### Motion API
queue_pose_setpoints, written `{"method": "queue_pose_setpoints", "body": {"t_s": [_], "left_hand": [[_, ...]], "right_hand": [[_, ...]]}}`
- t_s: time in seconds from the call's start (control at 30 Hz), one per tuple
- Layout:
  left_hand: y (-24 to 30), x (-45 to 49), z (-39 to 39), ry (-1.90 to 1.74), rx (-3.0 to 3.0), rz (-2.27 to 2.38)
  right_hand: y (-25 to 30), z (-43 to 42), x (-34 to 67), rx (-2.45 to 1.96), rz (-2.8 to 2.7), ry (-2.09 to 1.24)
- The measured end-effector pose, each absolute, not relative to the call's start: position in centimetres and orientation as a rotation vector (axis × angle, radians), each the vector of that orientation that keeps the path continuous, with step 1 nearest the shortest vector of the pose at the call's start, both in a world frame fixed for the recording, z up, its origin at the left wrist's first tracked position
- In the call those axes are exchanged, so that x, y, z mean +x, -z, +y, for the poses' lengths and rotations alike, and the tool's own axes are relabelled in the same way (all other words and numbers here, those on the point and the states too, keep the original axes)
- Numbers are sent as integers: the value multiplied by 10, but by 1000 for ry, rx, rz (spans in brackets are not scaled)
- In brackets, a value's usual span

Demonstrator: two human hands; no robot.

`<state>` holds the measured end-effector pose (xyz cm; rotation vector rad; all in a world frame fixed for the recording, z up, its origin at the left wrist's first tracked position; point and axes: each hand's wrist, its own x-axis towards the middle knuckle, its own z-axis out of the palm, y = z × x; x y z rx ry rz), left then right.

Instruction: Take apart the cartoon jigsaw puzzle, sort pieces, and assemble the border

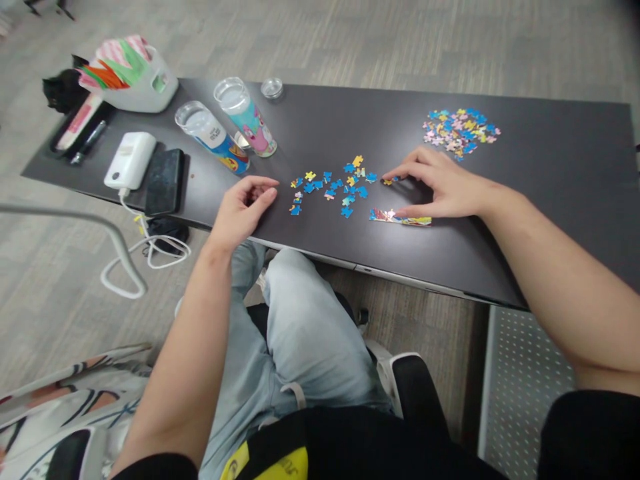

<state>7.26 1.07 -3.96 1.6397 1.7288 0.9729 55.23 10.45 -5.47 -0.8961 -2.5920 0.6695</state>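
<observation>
On the dark table, my right hand [440, 183] lies with thumb and fingers spread apart. Its fingertips touch a small yellow and blue puzzle piece [388, 181], while the thumb tip is at an assembled strip of puzzle [400, 217]. To the left, my left hand [246, 208] rests near the front edge, its thumb and forefinger apart and the other fingers curled, with nothing seen in it. Between the hands are scattered loose puzzle pieces [334, 187], mostly blue with some yellow. Farther back on the right sits a heap of mixed puzzle pieces [457, 131].
Two printed clear tubes [213, 137] [246, 117] stand behind my left hand, near a clear lid [272, 88]. Further left are a phone [165, 181], a white charger [131, 161] with its cable, and a white basket [143, 90]. A black pouch [167, 235] hangs at the front edge.
</observation>
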Motion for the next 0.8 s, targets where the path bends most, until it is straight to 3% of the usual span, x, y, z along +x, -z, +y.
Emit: {"method": "queue_pose_setpoints", "body": {"t_s": [0.8], "left_hand": [[54,93,8,-900,1827,1910]], "right_hand": [[65,107,553,-857,-2545,-646]]}}
